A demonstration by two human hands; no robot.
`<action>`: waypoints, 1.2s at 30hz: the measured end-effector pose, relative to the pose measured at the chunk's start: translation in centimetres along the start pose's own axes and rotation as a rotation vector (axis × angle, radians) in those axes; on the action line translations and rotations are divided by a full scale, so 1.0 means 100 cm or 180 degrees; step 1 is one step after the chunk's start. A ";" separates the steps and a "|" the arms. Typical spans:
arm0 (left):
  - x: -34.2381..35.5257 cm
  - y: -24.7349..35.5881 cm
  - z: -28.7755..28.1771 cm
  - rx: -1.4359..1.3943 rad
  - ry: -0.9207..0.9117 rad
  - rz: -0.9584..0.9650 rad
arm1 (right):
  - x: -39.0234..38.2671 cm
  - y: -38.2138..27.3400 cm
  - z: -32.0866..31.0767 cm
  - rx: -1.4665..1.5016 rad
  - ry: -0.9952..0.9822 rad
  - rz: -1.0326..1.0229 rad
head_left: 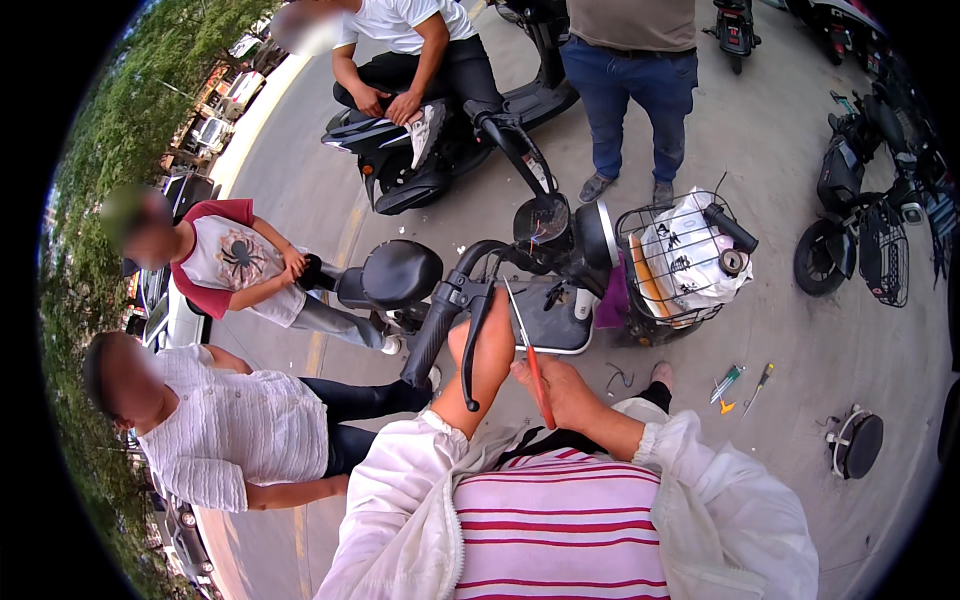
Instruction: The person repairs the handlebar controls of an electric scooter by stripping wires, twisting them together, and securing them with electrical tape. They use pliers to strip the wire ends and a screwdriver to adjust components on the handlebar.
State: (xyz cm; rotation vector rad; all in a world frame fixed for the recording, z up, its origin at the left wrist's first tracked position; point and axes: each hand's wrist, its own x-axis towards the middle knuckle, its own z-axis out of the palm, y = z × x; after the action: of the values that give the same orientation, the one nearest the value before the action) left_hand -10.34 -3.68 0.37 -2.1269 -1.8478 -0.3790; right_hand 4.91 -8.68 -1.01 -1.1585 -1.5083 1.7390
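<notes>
My right hand point(568, 393) is closed round the red handle of a slim tool point(537, 385) with a long thin metal end. The metal end points up and away, its tip near the handlebar point(472, 262) of an electric scooter. My left hand point(485, 342) is raised beside the black grip point(430, 338) and brake lever point(480, 345), close to the tool's metal end. Its fingertips are partly hidden, so I cannot make out what they hold. Ahead, a round housing point(543, 222) on the handlebar sits open with thin wires showing.
The scooter's wire basket point(690, 265) holds a white bag. Screwdrivers point(764, 380) and a yellow-tipped piece point(727, 407) lie on the ground, with a round black part point(858, 445) farther right. Several people stand or sit around; parked scooters point(870, 190) line the right.
</notes>
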 end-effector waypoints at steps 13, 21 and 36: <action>0.003 0.003 0.003 0.0181 0.0151 0.0024 | 0.008 0.016 0.023 -0.0453 0.0448 0.0036; 0.001 0.000 0.008 -0.0027 0.0349 0.0016 | 0.010 0.022 0.027 -0.0235 0.0506 -0.0051; 0.003 0.013 -0.011 -0.0157 -0.0100 -0.0226 | 0.019 0.045 0.025 -0.0103 0.0482 -0.0519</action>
State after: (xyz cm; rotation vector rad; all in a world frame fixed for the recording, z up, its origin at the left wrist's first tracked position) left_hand -9.04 -3.97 1.40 -2.1149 -1.9551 -0.4135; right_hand 2.42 -9.28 -5.85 -1.1233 -1.4994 1.4908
